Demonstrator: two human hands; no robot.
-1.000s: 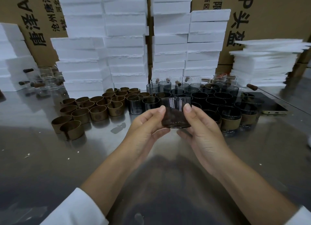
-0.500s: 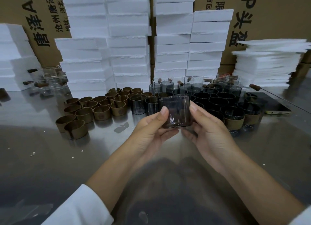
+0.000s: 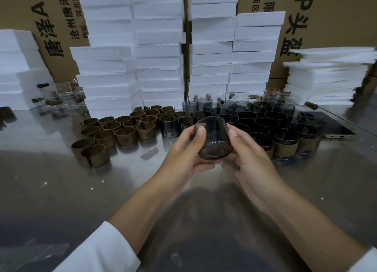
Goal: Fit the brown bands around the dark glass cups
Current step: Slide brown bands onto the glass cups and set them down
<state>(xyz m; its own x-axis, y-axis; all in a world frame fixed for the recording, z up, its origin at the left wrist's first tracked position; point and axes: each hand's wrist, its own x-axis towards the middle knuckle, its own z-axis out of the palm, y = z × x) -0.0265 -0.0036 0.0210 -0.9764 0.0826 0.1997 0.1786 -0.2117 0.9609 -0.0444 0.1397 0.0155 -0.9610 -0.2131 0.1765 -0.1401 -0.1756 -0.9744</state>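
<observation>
Above table point(image 3: 61, 190), dark cup point(image 3: 214, 141) tipped, base toward viewer, gripped between left hand point(image 3: 183, 155) and right hand point(image 3: 251, 159)

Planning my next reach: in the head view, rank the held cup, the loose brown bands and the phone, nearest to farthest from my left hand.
1. The cup: gripped in the left hand.
2. The brown bands: just left of it.
3. The phone: far right.
</observation>
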